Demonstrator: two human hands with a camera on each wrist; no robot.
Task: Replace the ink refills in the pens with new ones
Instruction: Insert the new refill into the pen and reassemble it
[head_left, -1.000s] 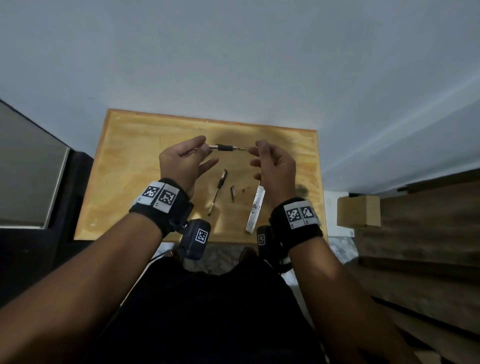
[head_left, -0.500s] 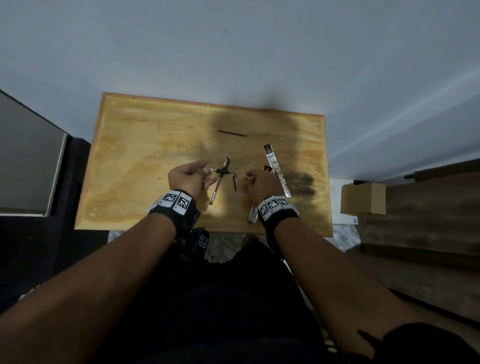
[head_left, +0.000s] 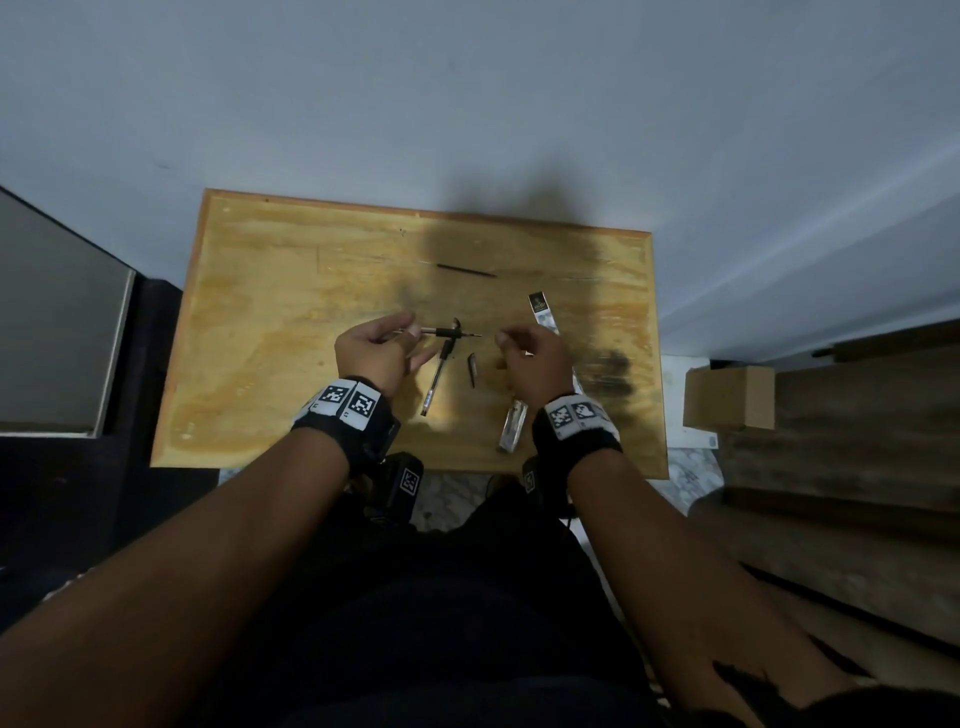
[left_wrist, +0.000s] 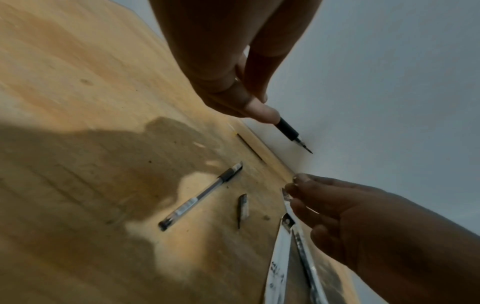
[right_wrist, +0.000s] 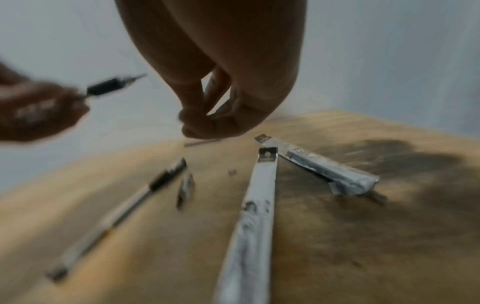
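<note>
The left hand (head_left: 376, 353) pinches a pen (head_left: 439, 332) held level above the middle of the table (head_left: 249, 332), its tip pointing right at the right hand (head_left: 535, 364), whose fingertips are pinched together; what they hold cannot be told. Below, a second pen (head_left: 436, 376) lies with its long axis running near to far, beside a small cap (head_left: 472, 369). Only the right wrist view shows both white refill packets (right_wrist: 255, 216), their print too blurred to read.

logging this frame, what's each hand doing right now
Left hand: pinching a pen.
Right hand: fingers curled, pinched together; cannot tell if it holds anything.
</note>
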